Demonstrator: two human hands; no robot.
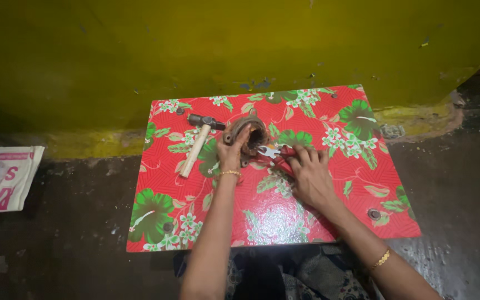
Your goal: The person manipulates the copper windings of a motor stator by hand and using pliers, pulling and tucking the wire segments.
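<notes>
A rusty round metal part (251,132) with a hollow middle lies on a low table (318,216) covered in red cloth with green and white flowers. My left hand (232,152) grips the near left rim of that part. My right hand (308,176) holds red-handled pliers (276,154), whose metal jaws point left and reach the part's near edge. Both wrists carry gold bangles.
A hammer (198,144) with a pale wooden handle and dark head lies on the table to the left of the metal part. A yellow wall (223,44) stands right behind the table. A white printed sack (4,178) lies on the dark floor at the far left.
</notes>
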